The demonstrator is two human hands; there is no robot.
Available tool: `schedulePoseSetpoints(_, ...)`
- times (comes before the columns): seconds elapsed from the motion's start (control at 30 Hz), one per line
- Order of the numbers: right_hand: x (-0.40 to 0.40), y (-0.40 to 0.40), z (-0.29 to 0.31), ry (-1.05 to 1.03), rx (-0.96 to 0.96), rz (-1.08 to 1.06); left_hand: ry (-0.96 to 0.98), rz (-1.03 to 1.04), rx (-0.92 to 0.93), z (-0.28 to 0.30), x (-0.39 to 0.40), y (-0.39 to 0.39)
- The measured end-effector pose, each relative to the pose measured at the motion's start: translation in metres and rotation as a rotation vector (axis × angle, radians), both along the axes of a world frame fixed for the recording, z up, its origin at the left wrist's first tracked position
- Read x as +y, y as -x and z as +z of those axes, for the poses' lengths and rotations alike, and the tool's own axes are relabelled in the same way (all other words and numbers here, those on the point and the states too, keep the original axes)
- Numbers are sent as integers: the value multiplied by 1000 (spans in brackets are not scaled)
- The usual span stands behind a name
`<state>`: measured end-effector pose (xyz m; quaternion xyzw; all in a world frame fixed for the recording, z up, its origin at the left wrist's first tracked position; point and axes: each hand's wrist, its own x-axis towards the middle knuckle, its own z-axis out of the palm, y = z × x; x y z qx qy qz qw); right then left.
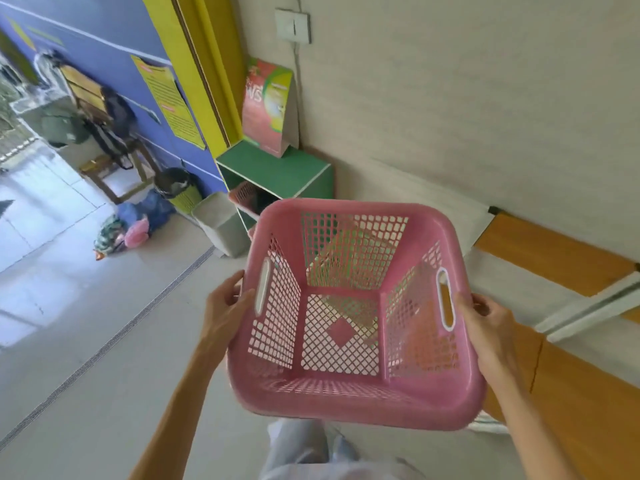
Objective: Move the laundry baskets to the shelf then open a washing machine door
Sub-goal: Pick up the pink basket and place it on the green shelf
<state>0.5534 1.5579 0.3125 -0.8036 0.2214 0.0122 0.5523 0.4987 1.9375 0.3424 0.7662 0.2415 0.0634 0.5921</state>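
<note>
- A person's legs in pale trousers (298, 445) show at the bottom edge, above a light tiled floor (104, 375).
- Held out in the air in front of the person is an empty pink laundry basket (353, 393) with lattice walls and a white-rimmed handle slot on each side.
- The left hand (227, 306) is closed around the basket's left rim beside the handle slot, thumb on the rim's upper side.
- The right hand (485, 323) is closed around the right rim just beside the other slot, fingers curled under the edge.
- Just beyond the basket's far rim stands a green shelf (277, 168) against the wall; a second pinkish basket (244, 195) sits in its open compartment.
- A grey bin (221, 226) stands on the floor beside the shelf.
- A red and green carton (268, 105) stands on the shelf top, leaning at the wall corner.
- Farther left, a wooden chair (104, 140) draped with dark bags stands by a blue wall (114, 39).
</note>
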Motion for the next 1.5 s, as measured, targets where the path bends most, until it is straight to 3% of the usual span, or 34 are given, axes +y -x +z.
schedulePoseSetpoints(0.23,11,-107,-30,1,21,-227,-46,-151,33,-34,14,-175)
schedulePoseSetpoints(0.43,33,-175,-66,47,64,-415,-85,-373,181,-84,34,-318)
schedulePoseSetpoints(0.6,31,-216,-103,73,251,-420,-129,-541,312,-119,25,-395)
schedulePoseSetpoints(0.9,22,-263,-201,6,543,-234,-254,-576,468,-229,5,-467)
schedulePoseSetpoints(1.27,39,-310,-400,21,720,-239,-264,-645,652,-438,14,-496)
schedulePoseSetpoints(1.5,40,-311,-469,-32,768,-88,-115,-818,802,-497,22,-502)
